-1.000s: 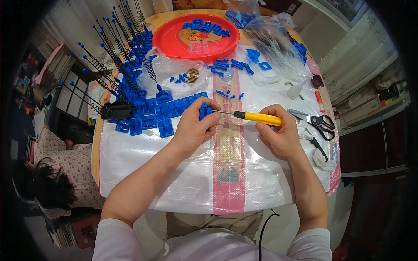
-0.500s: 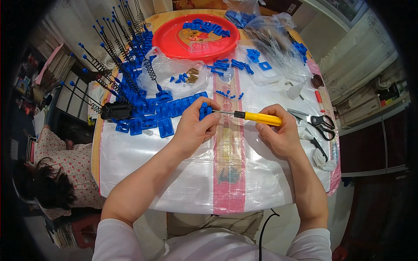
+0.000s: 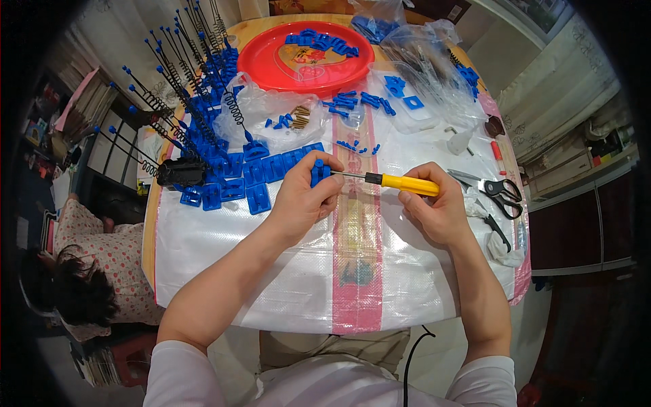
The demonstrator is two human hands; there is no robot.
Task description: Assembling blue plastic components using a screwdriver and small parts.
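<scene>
Pinched between the thumb and fingers of my left hand (image 3: 309,197) is a small blue plastic part (image 3: 320,173). My right hand (image 3: 434,207) is closed round the yellow handle of a screwdriver (image 3: 409,184). Its metal shaft points left, and the tip meets the blue part, though my fingers hide the exact contact. Just beyond my left hand lie rows of blue plastic bases (image 3: 255,173). Tiny blue pieces (image 3: 358,146) are scattered on the white sheet (image 3: 285,285) past the screwdriver.
Blue stands with tall black springs (image 3: 183,88) crowd the left. A red tray (image 3: 254,68) with blue parts stands at the back. A clear bag (image 3: 234,115) carries brass-coloured pieces (image 3: 299,118). Black-handled scissors (image 3: 502,197) and a red marker (image 3: 497,152) lie right. Someone in patterned clothing (image 3: 129,271) is at left.
</scene>
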